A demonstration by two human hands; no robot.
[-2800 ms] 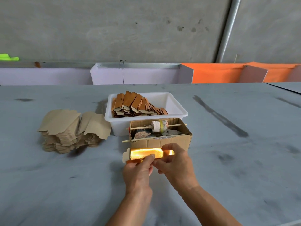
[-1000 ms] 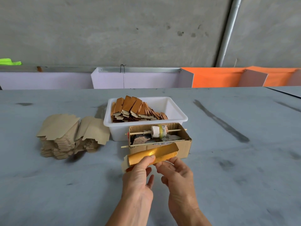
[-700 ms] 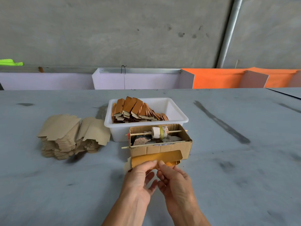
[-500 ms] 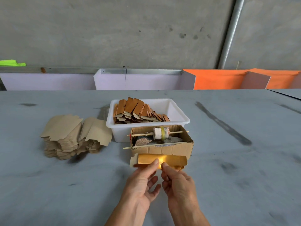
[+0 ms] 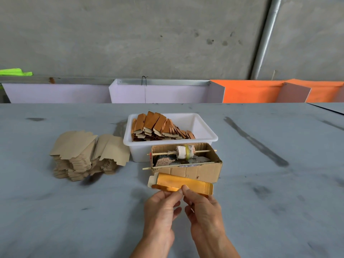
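One wide-angle camera, worn on the head, is looking forward and down over the desk (image 5: 74, 220) and facing the concrete wall (image 5: 130, 34). It is sitting close above the left hand (image 5: 160, 209) and right hand (image 5: 203, 207), which are showing at the bottom edge, the gold carton (image 5: 178, 180) falling just below centre.

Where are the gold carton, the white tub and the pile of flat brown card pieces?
gold carton (image 5: 183, 182): head view, on its shiny top face.
white tub (image 5: 195, 125): head view, on its bare inner wall.
pile of flat brown card pieces (image 5: 76, 144): head view, on the top sheet.
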